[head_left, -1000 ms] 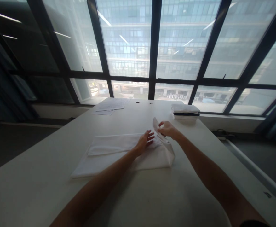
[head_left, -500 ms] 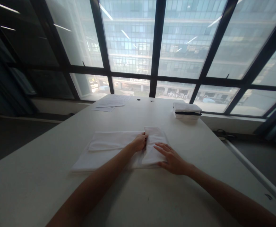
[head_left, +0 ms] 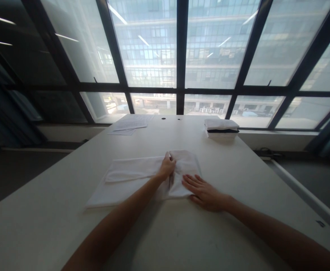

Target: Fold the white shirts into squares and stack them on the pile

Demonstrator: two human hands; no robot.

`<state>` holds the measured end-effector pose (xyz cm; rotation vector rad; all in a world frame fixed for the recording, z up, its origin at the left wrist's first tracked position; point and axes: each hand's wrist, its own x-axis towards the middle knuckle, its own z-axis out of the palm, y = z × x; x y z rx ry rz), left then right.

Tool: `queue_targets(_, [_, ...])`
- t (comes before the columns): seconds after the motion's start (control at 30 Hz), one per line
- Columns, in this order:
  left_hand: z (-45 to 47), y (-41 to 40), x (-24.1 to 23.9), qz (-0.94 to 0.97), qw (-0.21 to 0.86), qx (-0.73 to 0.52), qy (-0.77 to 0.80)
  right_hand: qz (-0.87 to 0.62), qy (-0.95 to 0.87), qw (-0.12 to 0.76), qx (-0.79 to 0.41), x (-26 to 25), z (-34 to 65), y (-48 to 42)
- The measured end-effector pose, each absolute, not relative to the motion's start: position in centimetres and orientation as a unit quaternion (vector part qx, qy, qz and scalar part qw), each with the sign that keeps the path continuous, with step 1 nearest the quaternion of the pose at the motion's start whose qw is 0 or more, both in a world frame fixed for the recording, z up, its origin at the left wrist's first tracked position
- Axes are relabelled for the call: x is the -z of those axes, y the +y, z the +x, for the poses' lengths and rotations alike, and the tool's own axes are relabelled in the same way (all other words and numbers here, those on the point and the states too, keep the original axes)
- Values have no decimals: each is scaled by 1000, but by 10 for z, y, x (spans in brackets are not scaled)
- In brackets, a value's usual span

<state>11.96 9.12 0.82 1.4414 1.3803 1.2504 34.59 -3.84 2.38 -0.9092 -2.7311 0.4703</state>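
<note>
A white garment lies spread on the white table, with its right end folded over toward the middle. My left hand is closed, pinching the edge of that folded flap near its far corner. My right hand lies flat with fingers stretched out, pressing the near right corner of the folded part.
A stack of folded cloths, white with one dark layer, stands at the far right of the table. Loose papers lie at the far left. Large windows run behind the table. The table's right edge drops to the floor.
My right hand brought the lifted flap of cloth down and folded it over, then settled flat on it. My left hand went from flat to pinching the flap's edge.
</note>
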Motion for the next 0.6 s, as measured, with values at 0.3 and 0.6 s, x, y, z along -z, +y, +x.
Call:
queue_targets(0.3, [121,79,1,736,85,-339,580,-495,-824,247,-125,-29,303,39])
queue_targets(0.6, [119,69,-3,762,82,-243,594,-603,-787,100,-78,-10,305,91])
